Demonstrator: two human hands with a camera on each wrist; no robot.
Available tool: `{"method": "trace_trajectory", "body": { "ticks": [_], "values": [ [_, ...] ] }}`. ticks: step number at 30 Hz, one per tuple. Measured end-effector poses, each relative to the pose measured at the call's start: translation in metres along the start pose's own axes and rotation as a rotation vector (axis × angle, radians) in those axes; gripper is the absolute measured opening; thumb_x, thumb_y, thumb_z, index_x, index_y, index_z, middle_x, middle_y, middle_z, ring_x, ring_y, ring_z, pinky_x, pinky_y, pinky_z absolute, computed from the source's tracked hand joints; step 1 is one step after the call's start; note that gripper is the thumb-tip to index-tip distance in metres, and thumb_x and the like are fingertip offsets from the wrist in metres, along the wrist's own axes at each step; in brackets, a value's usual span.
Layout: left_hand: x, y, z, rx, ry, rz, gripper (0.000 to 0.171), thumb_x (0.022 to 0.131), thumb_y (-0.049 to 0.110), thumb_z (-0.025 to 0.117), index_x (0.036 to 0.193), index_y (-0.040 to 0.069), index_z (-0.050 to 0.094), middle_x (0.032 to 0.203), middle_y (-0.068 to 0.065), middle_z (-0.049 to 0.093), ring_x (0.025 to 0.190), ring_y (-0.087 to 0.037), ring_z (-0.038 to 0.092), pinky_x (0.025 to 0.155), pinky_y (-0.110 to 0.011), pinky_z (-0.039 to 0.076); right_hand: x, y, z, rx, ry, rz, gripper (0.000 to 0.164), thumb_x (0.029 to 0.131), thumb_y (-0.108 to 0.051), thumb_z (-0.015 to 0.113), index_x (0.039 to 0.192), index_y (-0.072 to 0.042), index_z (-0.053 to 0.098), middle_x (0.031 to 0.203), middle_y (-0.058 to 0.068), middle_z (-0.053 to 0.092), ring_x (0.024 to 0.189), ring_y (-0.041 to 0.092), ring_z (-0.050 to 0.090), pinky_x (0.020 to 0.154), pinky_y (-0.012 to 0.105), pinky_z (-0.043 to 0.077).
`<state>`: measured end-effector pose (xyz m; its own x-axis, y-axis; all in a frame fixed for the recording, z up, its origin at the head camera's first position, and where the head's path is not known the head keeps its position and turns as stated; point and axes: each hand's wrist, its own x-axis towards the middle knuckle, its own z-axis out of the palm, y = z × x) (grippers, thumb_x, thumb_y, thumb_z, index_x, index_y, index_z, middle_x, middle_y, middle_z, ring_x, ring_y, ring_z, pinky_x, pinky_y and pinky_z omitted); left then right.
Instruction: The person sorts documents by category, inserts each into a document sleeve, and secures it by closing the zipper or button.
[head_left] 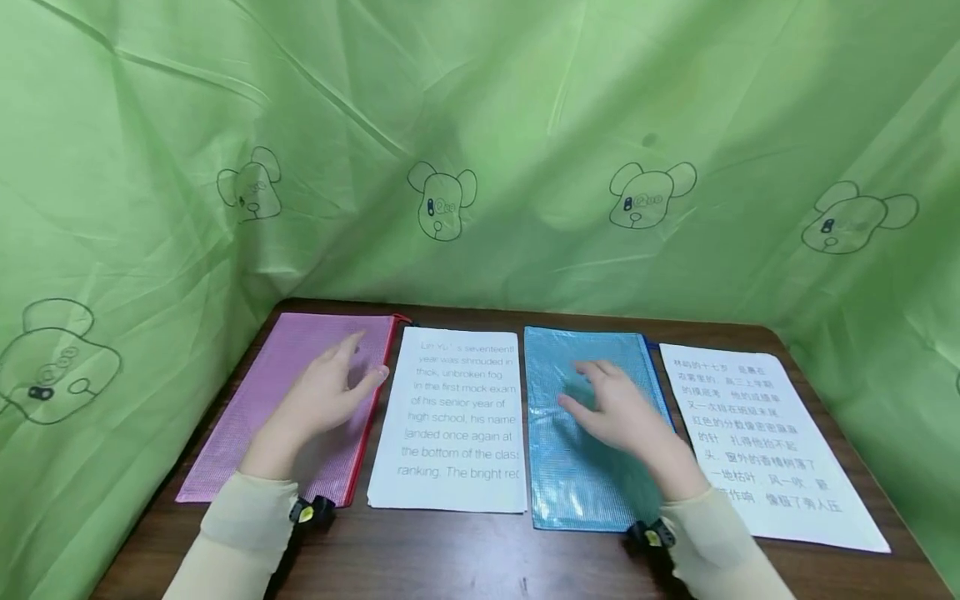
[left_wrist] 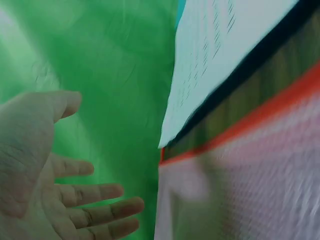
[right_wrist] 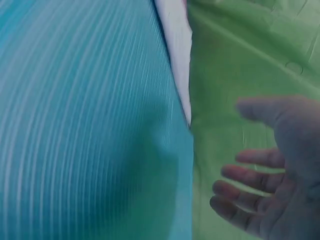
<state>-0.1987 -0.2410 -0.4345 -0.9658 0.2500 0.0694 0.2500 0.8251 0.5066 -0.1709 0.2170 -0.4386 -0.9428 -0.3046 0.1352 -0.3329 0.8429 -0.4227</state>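
Note:
Above a pink zip pouch (head_left: 255,433) with a red edge, my left hand (head_left: 318,400) hovers with its fingers extended and holds nothing. Just right of it lies a stack of white paper (head_left: 457,492) printed in English. My right hand (head_left: 626,412) hangs over a blue zip pouch (head_left: 562,492), thumb apart from the relaxed fingers, also holding nothing. Beyond that pouch, at the right, is a second stack of white paper (head_left: 795,467) with Chinese text. In the right wrist view, the hand's shadow falls on the ribbed blue pouch (right_wrist: 75,125).
All four lie in a row on a dark brown wooden table (head_left: 450,554). A green curtain (head_left: 525,100) with bear-head drawings encloses the back and both sides. Each wrist wears a black strap with a small device.

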Motion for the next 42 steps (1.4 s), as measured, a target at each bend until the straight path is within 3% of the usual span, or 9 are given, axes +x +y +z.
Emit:
{"method": "trace_trajectory", "body": {
  "ticks": [4,8,11,13,17,21,32,37,42],
  "values": [
    [0.0,0.014,0.011,-0.015,0.028,0.002,0.092,0.106,0.059,0.063,0.164,-0.008,0.037,0.161,-0.033,0.047,0.15,-0.052,0.044,0.122,-0.067,0.035,0.017,-0.028,0.016,0.104,0.015,0.067,0.06,0.103,-0.032,0.076,0.148,0.005,0.062,0.124,0.019,0.072,0.108,0.034,0.071,0.089,0.052,0.061],
    [0.002,0.023,0.026,-0.044,0.055,0.008,0.08,0.101,0.046,0.074,0.156,-0.006,0.049,0.136,-0.027,0.067,0.115,-0.039,0.07,0.1,-0.058,0.055,0.025,-0.045,0.032,0.196,0.008,0.133,0.056,0.102,-0.031,0.078,0.144,0.003,0.066,0.111,0.011,0.072,0.091,0.023,0.069,0.074,0.041,0.058],
    [0.003,0.027,0.035,-0.068,0.045,-0.046,0.072,0.099,0.041,0.076,0.151,-0.004,0.054,0.113,-0.016,0.074,0.087,-0.026,0.069,0.081,-0.049,0.057,0.024,-0.049,0.042,0.247,-0.015,0.197,0.051,0.101,-0.031,0.079,0.14,0.002,0.07,0.101,0.004,0.071,0.081,0.018,0.064,0.065,0.035,0.052],
    [0.004,0.029,0.041,-0.068,0.025,-0.097,0.07,0.099,0.041,0.076,0.15,-0.002,0.056,0.105,-0.011,0.074,0.081,-0.022,0.067,0.079,-0.047,0.056,0.022,-0.05,0.048,0.272,-0.033,0.227,0.047,0.101,-0.029,0.079,0.137,0.001,0.072,0.095,0.001,0.069,0.075,0.016,0.06,0.06,0.032,0.048],
    [0.004,0.03,0.048,-0.05,-0.009,-0.158,0.067,0.098,0.04,0.075,0.146,-0.003,0.057,0.099,-0.008,0.071,0.086,-0.026,0.065,0.082,-0.048,0.055,0.018,-0.051,0.058,0.297,-0.058,0.25,0.04,0.102,-0.027,0.078,0.131,0.0,0.075,0.083,-0.002,0.064,0.066,0.015,0.054,0.055,0.029,0.041],
    [0.002,0.03,0.049,-0.03,-0.001,-0.172,0.064,0.096,0.037,0.076,0.142,-0.005,0.06,0.096,-0.01,0.07,0.086,-0.028,0.065,0.08,-0.048,0.055,0.017,-0.053,0.064,0.322,-0.057,0.269,0.04,0.103,-0.026,0.076,0.132,0.001,0.075,0.078,-0.001,0.061,0.063,0.014,0.051,0.053,0.028,0.038],
    [0.0,0.041,0.054,-0.027,0.003,-0.172,0.061,0.099,0.033,0.075,0.141,-0.007,0.06,0.111,-0.019,0.073,0.099,-0.033,0.068,0.087,-0.052,0.056,0.016,-0.056,0.068,0.339,-0.037,0.276,0.047,0.1,-0.025,0.078,0.134,0.006,0.073,0.084,0.002,0.062,0.063,0.015,0.05,0.052,0.026,0.036],
    [0.003,0.041,0.056,-0.102,0.007,-0.193,0.054,0.099,0.025,0.073,0.143,-0.004,0.06,0.11,-0.016,0.071,0.093,-0.029,0.065,0.082,-0.048,0.055,0.015,-0.057,0.068,0.339,-0.03,0.276,0.044,0.099,-0.023,0.078,0.131,0.006,0.075,0.086,0.004,0.061,0.069,0.017,0.051,0.054,0.027,0.036],
    [0.004,0.032,0.058,-0.272,-0.015,-0.235,0.053,0.096,0.008,0.069,0.146,-0.001,0.058,0.115,-0.018,0.067,0.092,-0.026,0.064,0.078,-0.041,0.054,0.016,-0.055,0.068,0.363,-0.051,0.262,0.044,0.1,-0.023,0.078,0.131,0.008,0.074,0.087,0.004,0.061,0.072,0.017,0.052,0.056,0.027,0.038]
  ]
}}
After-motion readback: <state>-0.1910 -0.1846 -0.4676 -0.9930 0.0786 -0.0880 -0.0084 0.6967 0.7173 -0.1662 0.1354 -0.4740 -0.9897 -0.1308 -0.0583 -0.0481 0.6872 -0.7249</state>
